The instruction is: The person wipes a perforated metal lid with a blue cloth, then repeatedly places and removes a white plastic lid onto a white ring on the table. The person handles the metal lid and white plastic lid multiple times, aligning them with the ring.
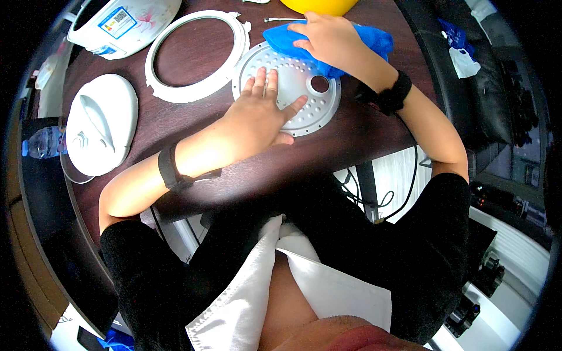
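Observation:
A round silver metal plate [321, 111] with raised dimples and one larger hole lies on the dark wooden table [374, 126] in front of me. My left hand [260, 114] rests on it, palm down with the fingers spread. At the plate's far right edge, my right hand [331, 38] grips a bunched blue cloth [374, 42], which covers part of the rim. The fingers bend over the cloth, and their tips show at its left end. Just left of the plate, touching or nearly touching it, is a white plastic ring [239, 41] with small tabs.
Farther left are a white oval lid [120, 120] with a handle and a white rice cooker body [146, 26] with a label. A yellow bowl [322, 4] and a thin metal tool [280, 20] sit at the far side. A water bottle [45, 142] is at the left.

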A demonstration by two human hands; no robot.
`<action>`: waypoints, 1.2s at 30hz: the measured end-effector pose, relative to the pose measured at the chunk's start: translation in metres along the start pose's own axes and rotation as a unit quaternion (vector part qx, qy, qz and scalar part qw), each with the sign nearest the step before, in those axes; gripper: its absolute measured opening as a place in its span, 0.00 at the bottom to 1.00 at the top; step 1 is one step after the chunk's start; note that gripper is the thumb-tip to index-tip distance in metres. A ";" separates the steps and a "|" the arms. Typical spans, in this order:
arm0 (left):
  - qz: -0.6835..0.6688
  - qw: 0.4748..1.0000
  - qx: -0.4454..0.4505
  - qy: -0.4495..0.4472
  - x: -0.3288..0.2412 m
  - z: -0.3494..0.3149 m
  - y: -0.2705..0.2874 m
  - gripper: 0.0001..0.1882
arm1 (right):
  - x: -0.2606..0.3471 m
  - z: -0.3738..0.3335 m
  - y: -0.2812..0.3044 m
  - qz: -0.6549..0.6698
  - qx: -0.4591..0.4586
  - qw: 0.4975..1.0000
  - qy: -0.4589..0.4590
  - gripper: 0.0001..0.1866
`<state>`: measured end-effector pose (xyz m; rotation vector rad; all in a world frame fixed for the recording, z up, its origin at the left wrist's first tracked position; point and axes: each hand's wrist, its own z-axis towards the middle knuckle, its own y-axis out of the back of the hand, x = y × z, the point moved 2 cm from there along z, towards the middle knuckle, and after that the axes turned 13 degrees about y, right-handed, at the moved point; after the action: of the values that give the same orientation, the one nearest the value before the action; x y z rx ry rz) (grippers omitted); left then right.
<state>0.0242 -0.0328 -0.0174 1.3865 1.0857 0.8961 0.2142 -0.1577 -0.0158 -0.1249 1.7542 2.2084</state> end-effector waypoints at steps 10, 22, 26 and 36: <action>-0.109 0.985 0.081 -0.109 0.024 -0.009 0.015 0.37 | 0.041 -0.085 0.065 0.060 0.130 0.972 -0.185 0.18; -0.108 0.989 -0.005 -0.096 0.008 -0.004 0.000 0.34 | 0.033 -0.061 0.042 0.015 0.059 0.991 -0.120 0.14; -0.096 0.991 -0.001 -0.092 0.007 -0.004 0.002 0.34 | 0.038 -0.023 0.028 -0.009 0.088 0.991 -0.097 0.19; -0.094 0.991 -0.004 -0.098 0.011 -0.004 0.000 0.34 | 0.029 -0.014 0.052 0.068 -0.025 0.995 -0.062 0.19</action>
<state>0.0238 -0.0216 -0.0179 1.3119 1.0412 0.6140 0.1695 -0.1758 0.0222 0.1223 1.6868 2.3024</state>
